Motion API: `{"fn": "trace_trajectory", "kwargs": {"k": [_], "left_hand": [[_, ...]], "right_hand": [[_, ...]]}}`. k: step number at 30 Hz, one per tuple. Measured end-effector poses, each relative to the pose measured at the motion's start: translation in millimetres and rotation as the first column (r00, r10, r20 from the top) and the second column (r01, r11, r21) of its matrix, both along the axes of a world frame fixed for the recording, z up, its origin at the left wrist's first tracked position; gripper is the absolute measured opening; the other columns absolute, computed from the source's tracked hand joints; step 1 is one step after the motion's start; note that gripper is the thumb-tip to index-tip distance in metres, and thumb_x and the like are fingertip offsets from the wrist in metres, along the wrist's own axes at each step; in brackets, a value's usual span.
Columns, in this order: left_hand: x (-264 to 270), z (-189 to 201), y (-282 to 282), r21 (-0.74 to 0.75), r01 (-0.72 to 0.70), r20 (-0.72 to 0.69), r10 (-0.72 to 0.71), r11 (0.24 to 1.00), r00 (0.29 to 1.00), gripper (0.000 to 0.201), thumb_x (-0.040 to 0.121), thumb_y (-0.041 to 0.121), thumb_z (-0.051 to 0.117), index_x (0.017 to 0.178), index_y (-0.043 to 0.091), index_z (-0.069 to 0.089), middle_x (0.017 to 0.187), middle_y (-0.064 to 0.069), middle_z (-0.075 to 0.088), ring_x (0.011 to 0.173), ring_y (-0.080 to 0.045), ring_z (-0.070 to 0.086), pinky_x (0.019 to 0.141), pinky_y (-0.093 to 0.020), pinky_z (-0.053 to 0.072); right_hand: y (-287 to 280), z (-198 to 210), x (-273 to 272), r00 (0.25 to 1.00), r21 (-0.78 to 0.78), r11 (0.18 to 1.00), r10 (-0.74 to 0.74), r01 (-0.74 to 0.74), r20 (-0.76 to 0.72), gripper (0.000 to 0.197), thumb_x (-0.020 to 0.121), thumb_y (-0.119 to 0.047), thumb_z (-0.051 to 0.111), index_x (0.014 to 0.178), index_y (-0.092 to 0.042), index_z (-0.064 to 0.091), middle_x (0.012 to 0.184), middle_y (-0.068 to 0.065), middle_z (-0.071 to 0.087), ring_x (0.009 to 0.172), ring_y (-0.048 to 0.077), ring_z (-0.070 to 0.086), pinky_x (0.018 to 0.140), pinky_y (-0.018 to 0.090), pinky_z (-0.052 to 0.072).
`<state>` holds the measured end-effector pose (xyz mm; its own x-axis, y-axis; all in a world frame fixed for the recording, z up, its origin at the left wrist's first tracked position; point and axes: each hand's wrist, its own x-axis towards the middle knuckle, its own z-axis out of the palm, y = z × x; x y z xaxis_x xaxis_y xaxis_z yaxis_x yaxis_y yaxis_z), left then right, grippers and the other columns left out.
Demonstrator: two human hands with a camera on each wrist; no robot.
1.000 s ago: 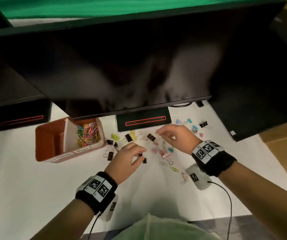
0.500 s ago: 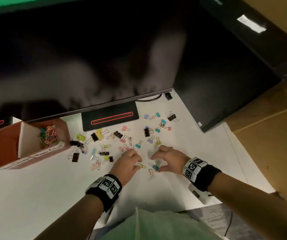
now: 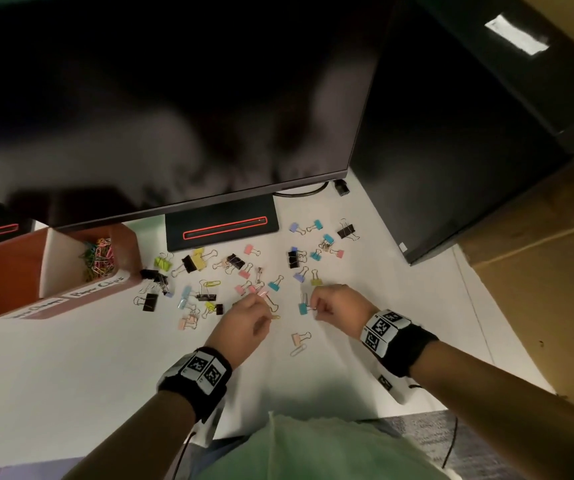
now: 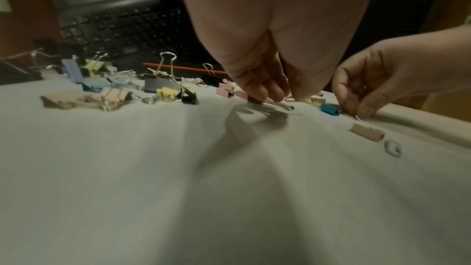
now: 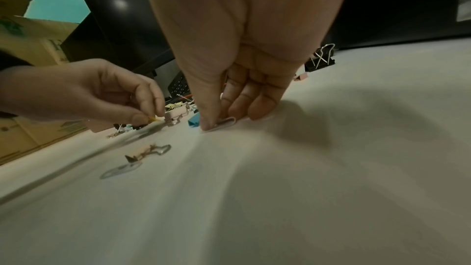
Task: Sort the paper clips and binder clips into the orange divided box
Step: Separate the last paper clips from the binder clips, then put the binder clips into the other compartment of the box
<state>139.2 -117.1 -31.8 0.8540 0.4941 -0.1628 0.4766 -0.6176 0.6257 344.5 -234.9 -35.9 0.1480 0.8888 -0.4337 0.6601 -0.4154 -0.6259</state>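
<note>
The orange divided box [image 3: 8, 271] stands at the left, with coloured paper clips [image 3: 98, 259] in its right compartment. Many binder clips [image 3: 209, 268] and a few paper clips lie scattered on the white table. My left hand [image 3: 266, 315] pinches a yellow paper clip [image 3: 275, 317] between thumb and finger just above the table; the right wrist view shows this left hand [image 5: 150, 117] too. My right hand [image 5: 221, 122] pinches a pale paper clip [image 5: 225, 122] lying flat on the table, right next to a teal binder clip [image 3: 302, 308].
A large dark monitor [image 3: 174, 98] overhangs the far side, its stand base [image 3: 221, 226] behind the clips. A black tower [image 3: 451, 150] and a cardboard box [image 3: 538, 289] close the right. A peach binder clip [image 3: 299, 338] and a silver paper clip [image 3: 297, 350] lie nearest me.
Both hands have drawn back toward me from the far clips. The left hand now pinches the yellow paper clip, and the right hand has come down beside the teal binder clip.
</note>
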Motion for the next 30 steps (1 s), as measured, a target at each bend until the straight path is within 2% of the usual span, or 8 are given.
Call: {"fn": "trace_trajectory", "kwargs": {"k": [4,6,9,13,17,21,27,30], "left_hand": [[-13,7,10,-0.033,-0.176,0.037,0.178,0.984,0.983,0.011,0.076,0.002,0.065,0.078,0.012,0.063,0.079,0.003,0.059,0.071,-0.010,0.057,0.067,-0.017,0.047],[-20,9,17,-0.055,-0.234,0.000,0.234,0.971,0.972,0.014,0.077,0.003,0.064,0.085,0.015,0.062,0.078,0.003,0.061,0.073,-0.010,0.058,0.066,-0.018,0.048],[-26,9,24,-0.081,-0.225,-0.019,0.224,0.971,0.974,0.024,0.080,0.001,0.061,0.097,0.017,0.064,0.080,0.003,0.059,0.072,-0.005,0.056,0.068,-0.007,0.043],[-22,6,24,-0.083,-0.164,-0.026,0.163,0.983,0.986,0.016,0.082,0.004,0.063,0.091,0.014,0.070,0.086,0.004,0.057,0.071,0.000,0.054,0.069,0.000,0.038],[-16,1,22,-0.054,-0.058,-0.098,0.052,0.997,0.994,0.019,0.084,0.010,0.063,0.100,0.017,0.069,0.091,0.000,0.062,0.086,-0.013,0.056,0.079,-0.021,0.045],[-7,1,24,-0.017,0.027,-0.161,-0.030,0.999,0.987,0.013,0.083,0.013,0.064,0.095,0.013,0.069,0.089,-0.005,0.061,0.091,-0.020,0.054,0.083,-0.035,0.048],[-2,-3,29,0.015,0.097,-0.224,-0.091,0.995,0.970,0.005,0.084,0.015,0.062,0.084,0.010,0.064,0.103,-0.003,0.058,0.103,-0.019,0.054,0.087,-0.035,0.048],[-5,-1,24,-0.002,0.147,-0.211,-0.144,0.989,0.967,0.004,0.085,0.014,0.060,0.082,0.011,0.059,0.088,-0.003,0.058,0.086,-0.018,0.054,0.075,-0.034,0.048]], "right_hand": [[-3,3,0,0.996,-0.028,0.997,0.077,-0.076,0.046,0.017,0.087,-0.019,0.062,0.103,-0.013,0.064,0.104,0.005,0.069,0.094,0.019,0.064,0.085,0.023,0.047],[-1,8,4,0.996,-0.016,0.997,0.081,-0.080,0.043,0.017,0.089,-0.021,0.059,0.103,-0.013,0.065,0.107,0.005,0.068,0.096,0.019,0.063,0.087,0.024,0.047],[11,16,11,0.999,0.060,0.998,0.024,-0.026,0.023,0.020,0.090,-0.021,0.059,0.103,-0.010,0.067,0.106,0.007,0.066,0.091,0.017,0.059,0.087,0.027,0.048],[34,16,14,0.998,0.096,0.993,0.065,-0.064,-0.014,0.018,0.089,-0.011,0.059,0.101,-0.003,0.069,0.104,0.015,0.061,0.085,0.015,0.053,0.091,0.033,0.048],[43,14,13,0.980,0.044,0.979,0.199,-0.199,-0.003,0.022,0.088,-0.009,0.059,0.109,-0.006,0.067,0.109,0.013,0.060,0.093,0.019,0.058,0.090,0.024,0.045],[46,15,13,0.946,-0.056,0.948,0.316,-0.313,0.069,0.028,0.092,-0.012,0.052,0.119,-0.012,0.062,0.124,0.010,0.055,0.107,0.025,0.058,0.096,0.029,0.045],[39,13,18,0.929,-0.063,0.936,0.351,-0.346,0.121,0.023,0.093,-0.016,0.052,0.109,-0.009,0.067,0.118,0.010,0.054,0.101,0.025,0.058,0.089,0.024,0.043],[31,10,24,0.961,-0.008,0.965,0.261,-0.262,0.095,0.019,0.090,-0.015,0.056,0.103,-0.006,0.068,0.112,0.010,0.055,0.094,0.026,0.060,0.089,0.028,0.047]]}}
